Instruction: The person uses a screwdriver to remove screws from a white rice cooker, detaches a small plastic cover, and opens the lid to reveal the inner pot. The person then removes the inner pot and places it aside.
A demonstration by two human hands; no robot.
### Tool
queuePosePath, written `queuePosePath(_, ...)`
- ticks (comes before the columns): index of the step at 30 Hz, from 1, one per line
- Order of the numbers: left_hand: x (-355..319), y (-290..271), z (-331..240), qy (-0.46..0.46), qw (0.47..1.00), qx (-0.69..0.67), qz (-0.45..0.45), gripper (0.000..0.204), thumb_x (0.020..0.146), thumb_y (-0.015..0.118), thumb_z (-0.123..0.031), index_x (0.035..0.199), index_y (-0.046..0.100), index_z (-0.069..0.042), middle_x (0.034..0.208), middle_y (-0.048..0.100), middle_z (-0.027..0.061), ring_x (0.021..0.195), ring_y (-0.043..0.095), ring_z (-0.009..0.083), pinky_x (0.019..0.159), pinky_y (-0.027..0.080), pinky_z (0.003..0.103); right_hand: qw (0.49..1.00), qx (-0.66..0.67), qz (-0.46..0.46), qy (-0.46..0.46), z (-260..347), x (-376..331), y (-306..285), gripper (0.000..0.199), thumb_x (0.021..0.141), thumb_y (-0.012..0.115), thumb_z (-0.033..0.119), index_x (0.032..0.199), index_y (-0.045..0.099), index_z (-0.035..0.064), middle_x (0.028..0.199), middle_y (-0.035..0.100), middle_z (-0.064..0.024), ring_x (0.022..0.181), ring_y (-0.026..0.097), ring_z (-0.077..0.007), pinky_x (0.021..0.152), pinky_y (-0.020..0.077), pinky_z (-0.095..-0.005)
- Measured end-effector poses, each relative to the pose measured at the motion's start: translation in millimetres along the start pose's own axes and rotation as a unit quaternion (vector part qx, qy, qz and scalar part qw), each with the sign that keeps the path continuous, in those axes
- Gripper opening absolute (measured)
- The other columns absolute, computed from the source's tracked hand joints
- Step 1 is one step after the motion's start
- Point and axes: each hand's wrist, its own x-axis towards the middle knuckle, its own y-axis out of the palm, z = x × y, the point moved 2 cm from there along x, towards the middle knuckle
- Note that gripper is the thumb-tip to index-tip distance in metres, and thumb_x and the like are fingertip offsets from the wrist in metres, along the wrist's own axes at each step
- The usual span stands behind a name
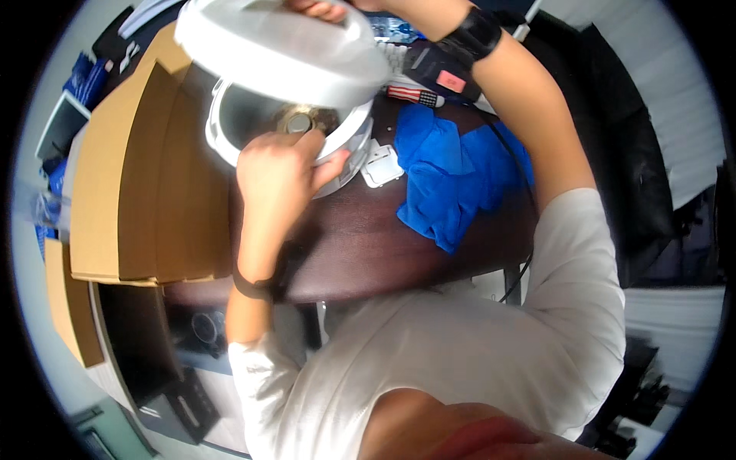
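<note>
A white round cooker pot (230, 146) stands on a dark brown table (368, 245), its inside grey and bare with a metal disc at the bottom. My left hand (280, 165) grips the near rim of the pot. Its white hinged lid (284, 54) stands raised over the pot. My right hand (322, 9) reaches across at the top of the picture and holds the lid's far edge; only its fingers show. Both wrists wear black bands.
A folded cardboard box (130, 176) lies left of the pot. A crumpled blue cloth (452, 176) and a small white square part (381, 165) lie to the right. A keyboard (399, 57) and a striped tool handle (414, 96) sit behind. A black chair (636, 176) is at right.
</note>
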Motion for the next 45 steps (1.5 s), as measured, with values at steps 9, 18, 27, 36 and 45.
queuePosePath(9,-32,-43,-25,0.126,0.982,-0.093,-0.104,0.008,0.075,0.065,-0.004,0.075,0.067,0.003,0.085,0.069,0.0137,0.08,0.068,0.0299,0.075,0.055,0.038,0.968,-0.142,0.026,-0.206,-25,-11,22,0.057,0.081,0.066,0.053,0.078,0.069,-0.003,0.055,0.054,-0.0066,0.04,0.048,-0.0105,0.036,0.0344,-0.0195)
queuePosePath(18,63,-63,5,-0.175,0.976,-0.115,-0.056,0.036,0.082,0.071,-0.024,0.102,0.062,0.005,0.093,0.066,0.0144,0.087,0.063,0.0225,0.082,0.047,0.031,0.972,-0.026,-0.001,-0.234,-63,27,21,0.027,0.082,0.059,0.015,0.103,0.07,0.0016,0.097,0.068,-0.0111,0.083,0.063,-0.0149,0.067,0.05,-0.0266)
queuePosePath(27,119,-15,42,-0.154,0.931,-0.039,0.329,0.065,0.081,0.068,-0.057,0.106,0.065,0.003,0.082,0.067,0.0124,0.073,0.067,0.0201,0.066,0.052,0.03,0.932,-0.029,-0.246,-0.263,-161,-52,19,0.113,0.067,0.07,0.071,0.136,0.031,-0.0087,0.125,0.048,-0.0321,0.118,0.052,-0.0385,0.098,0.0455,-0.0397)
queuePosePath(36,131,-1,33,-0.214,0.915,-0.068,0.334,0.07,0.076,0.07,-0.06,0.097,0.066,0.007,0.076,0.067,0.0147,0.063,0.067,0.0216,0.061,0.053,0.03,0.933,0.058,-0.206,-0.289,-200,-54,51,0.135,0.052,0.074,0.076,0.144,0.012,-0.0015,0.144,0.027,-0.0272,0.138,0.025,-0.0408,0.113,0.0263,-0.0454)
queuePosePath(45,129,0,34,-0.271,0.907,-0.061,0.316,0.059,0.076,0.073,-0.05,0.092,0.067,0.006,0.073,0.067,0.0121,0.059,0.065,0.0176,0.055,0.05,0.027,0.915,0.112,-0.236,-0.308,-207,-52,63,0.13,0.052,0.077,0.074,0.14,0.022,-0.0041,0.136,0.034,-0.0238,0.134,0.031,-0.0377,0.112,0.0272,-0.0434)
